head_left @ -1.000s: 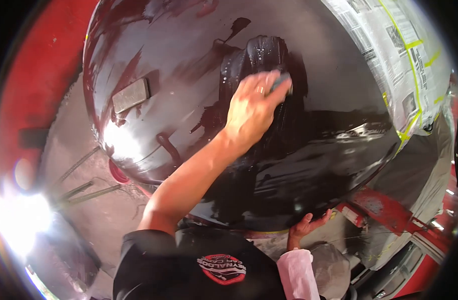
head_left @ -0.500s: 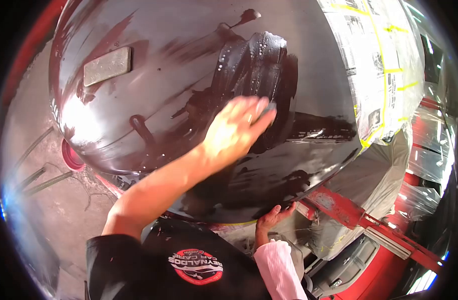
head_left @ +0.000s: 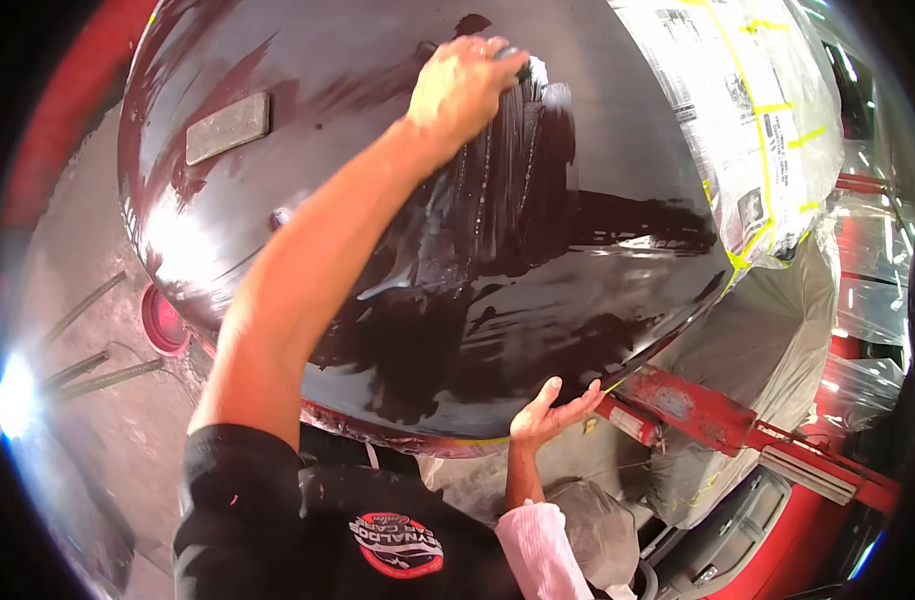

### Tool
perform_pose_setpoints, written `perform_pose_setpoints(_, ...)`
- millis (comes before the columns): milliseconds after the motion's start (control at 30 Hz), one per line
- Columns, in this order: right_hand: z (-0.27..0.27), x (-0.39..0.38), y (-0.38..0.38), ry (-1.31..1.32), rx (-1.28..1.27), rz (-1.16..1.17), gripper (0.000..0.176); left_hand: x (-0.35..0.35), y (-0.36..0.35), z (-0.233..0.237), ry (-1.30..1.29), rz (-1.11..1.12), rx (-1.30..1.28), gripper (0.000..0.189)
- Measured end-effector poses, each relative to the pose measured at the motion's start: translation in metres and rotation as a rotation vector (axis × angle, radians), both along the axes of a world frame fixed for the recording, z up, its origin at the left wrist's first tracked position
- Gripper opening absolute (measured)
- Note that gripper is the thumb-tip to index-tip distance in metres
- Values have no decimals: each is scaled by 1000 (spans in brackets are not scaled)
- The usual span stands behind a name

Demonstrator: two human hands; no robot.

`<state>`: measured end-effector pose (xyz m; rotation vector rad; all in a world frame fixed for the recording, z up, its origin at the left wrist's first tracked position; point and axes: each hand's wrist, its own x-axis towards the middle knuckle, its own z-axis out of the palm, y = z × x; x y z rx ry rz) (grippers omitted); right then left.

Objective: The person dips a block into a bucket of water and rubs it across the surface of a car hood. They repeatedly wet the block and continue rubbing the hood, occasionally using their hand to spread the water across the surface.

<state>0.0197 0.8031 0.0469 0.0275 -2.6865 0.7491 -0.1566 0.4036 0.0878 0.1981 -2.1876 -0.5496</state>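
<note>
A large curved car panel [head_left: 637, 150], dark and wet with streaks, fills the middle of the head view. Against its upper part, my left hand [head_left: 459, 85] is closed around a small grey sanding pad [head_left: 513, 60], mostly hidden by the fingers. Whitish suds [head_left: 552, 95] lie just right of that hand, with wet streaks running down below it. At the panel's lower edge, my right hand [head_left: 555, 414] is open, palm up, its fingers stretched toward the rim. A grey rectangular block [head_left: 227, 128] rests on the panel's upper left.
Newspaper and plastic masking [head_left: 752, 130] with yellow tape covers the right side. A red metal beam [head_left: 697, 410] runs below the panel at right. A red round container [head_left: 164, 318] is at the left edge, and a bright lamp [head_left: 15, 398] shines at far left.
My left hand has slid up the panel with the pad, from its middle to its upper part, and the suds are smeared into streaks. My right hand stays near the lower edge.
</note>
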Motion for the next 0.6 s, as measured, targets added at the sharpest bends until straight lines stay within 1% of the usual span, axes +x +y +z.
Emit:
perform_pose_setpoints(67,6,3,-2,-23,-16,-45,75,-9,-13,2,29,-59,-33,31)
perform_pose_setpoints(133,6,3,-6,-90,-34,-94,74,0,-8,3,1,-51,-100,32)
perform_pose_setpoints(200,6,3,-5,-87,-28,-82,74,25,9,3,-23,-96,-14,31)
perform_pose_setpoints(267,6,3,-3,-81,-13,-71,74,42,31,-14,63,-80,-24,36)
perform_pose_setpoints(300,4,3,-4,-51,-27,-57,70,57,43,-12,15,-115,20,41)
perform_pose_setpoints(333,3,2,-5,-19,-42,-41,67,69,55,-19,-5,-170,9,43)
perform_pose_setpoints(367,3,1,-6,-9,-40,-45,67,88,71,-17,18,-169,11,43)
perform_pose_setpoints(467,2,2,-8,14,-62,-60,66,136,107,-21,-65,-179,10,42)
perform_pose_setpoints(567,0,1,-4,34,-33,-78,60,135,94,-15,-44,-220,-1,42)
perform_pose_setpoints(600,0,0,-2,41,-29,-94,60,121,83,-15,-35,-192,-34,40)
